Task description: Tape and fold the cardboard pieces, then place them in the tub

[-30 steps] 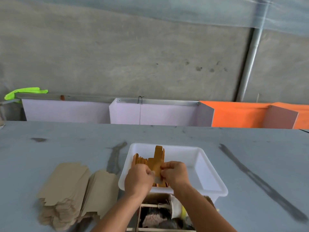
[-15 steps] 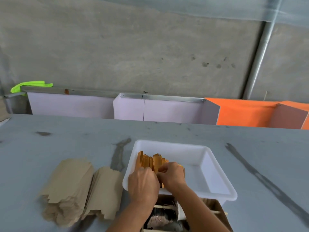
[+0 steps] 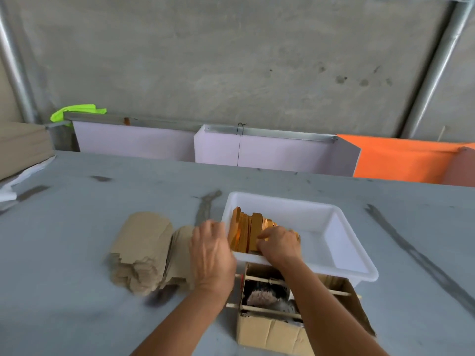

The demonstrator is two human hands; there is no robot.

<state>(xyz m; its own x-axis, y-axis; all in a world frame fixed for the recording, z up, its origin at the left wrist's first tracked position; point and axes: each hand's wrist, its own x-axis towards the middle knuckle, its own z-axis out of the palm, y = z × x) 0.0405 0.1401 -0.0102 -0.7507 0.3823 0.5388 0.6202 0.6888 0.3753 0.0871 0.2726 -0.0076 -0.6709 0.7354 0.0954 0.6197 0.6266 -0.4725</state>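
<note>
A white tub (image 3: 341, 255) sits on the grey table, with several folded orange-gold cardboard pieces (image 3: 244, 231) standing on edge in its left end. My right hand (image 3: 279, 244) rests inside the tub with its fingers pressed on those pieces. My left hand (image 3: 212, 249) is outside the tub's left rim, fingers apart and holding nothing, above the right edge of the flat brown cardboard stacks (image 3: 144, 249). Those flat pieces lie in two overlapping piles left of the tub.
An open cardboard box (image 3: 272, 327) with wooden sticks across its top stands in front of the tub, under my right forearm. White and orange panels (image 3: 272, 151) line the table's far edge. A brown stack (image 3: 20, 147) lies at the far left.
The folded piece both hands held above the tub has gone down among the others. My left hand has let go and moved left, out of the tub, towards the flat stacks.
</note>
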